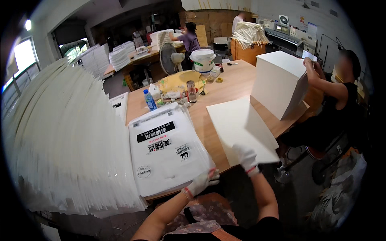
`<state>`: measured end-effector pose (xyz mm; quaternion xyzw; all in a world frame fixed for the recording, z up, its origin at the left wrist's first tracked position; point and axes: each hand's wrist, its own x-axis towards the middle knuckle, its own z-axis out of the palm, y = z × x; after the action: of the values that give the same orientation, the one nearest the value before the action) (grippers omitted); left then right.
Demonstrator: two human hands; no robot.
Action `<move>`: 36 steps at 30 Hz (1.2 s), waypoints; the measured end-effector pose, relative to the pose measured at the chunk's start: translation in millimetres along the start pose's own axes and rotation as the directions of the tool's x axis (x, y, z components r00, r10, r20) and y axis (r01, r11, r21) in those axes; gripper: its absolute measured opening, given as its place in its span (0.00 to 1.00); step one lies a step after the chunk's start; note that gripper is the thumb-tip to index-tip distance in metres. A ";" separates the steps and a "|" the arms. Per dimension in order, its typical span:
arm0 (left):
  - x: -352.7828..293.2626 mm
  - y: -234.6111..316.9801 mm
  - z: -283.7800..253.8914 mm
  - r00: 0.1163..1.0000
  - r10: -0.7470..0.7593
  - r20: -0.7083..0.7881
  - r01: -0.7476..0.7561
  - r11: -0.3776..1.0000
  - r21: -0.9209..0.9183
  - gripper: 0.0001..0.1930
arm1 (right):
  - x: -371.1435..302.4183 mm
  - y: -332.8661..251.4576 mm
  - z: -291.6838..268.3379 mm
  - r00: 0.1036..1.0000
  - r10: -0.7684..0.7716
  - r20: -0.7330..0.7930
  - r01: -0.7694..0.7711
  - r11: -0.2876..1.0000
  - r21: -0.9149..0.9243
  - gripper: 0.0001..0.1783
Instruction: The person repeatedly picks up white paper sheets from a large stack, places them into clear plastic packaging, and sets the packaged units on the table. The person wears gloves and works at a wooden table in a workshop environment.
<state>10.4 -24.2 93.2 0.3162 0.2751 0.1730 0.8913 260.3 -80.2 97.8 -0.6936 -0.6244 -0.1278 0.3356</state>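
Observation:
Both my hands wear white gloves with red cuffs. My left hand (201, 183) is at the near right corner of a stack of printed plastic paper bags (165, 160), its fingers stretched out to the right and apart; I cannot tell whether it touches the bags. My right hand (246, 157) is over the near edge of some large white paper sheets (235, 124) lying flat on the table. Motion blurs its fingers, so their grip is unclear. The sheets lie to the right of the bags, with a strip of wooden table (201, 124) between.
A huge fanned stack of clear sleeves (68, 144) rises at the left. A tall block of white paper (277, 80) stands at right, with a co-worker's hands (311, 64) on it. Farther back are a water bottle (150, 100), a glass jar (191, 91), scissors (202, 92) and a white bucket (203, 61).

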 end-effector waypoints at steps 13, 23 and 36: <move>-35.0 -9.4 -7.4 0.977 0.022 0.210 -0.211 0.079 0.974 0.33 | -190.6 -10.3 0.0 0.458 0.460 0.760 -0.571 -0.503 0.649 0.32; -54.3 12.3 -92.5 0.892 0.430 -0.138 0.131 0.045 0.990 0.24 | -149.6 -79.2 -7.0 0.711 0.605 0.359 -0.624 0.307 0.718 0.15; 14.4 76.6 -213.3 0.925 0.350 0.149 -0.150 -0.025 0.988 0.10 | -85.7 -162.5 -148.5 0.938 -0.097 0.331 0.010 0.967 0.255 0.08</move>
<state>-116.5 139.4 -0.1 0.8741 0.3185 0.1130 0.3490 125.4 -240.7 206.6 -0.6400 -0.7030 0.0648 0.3033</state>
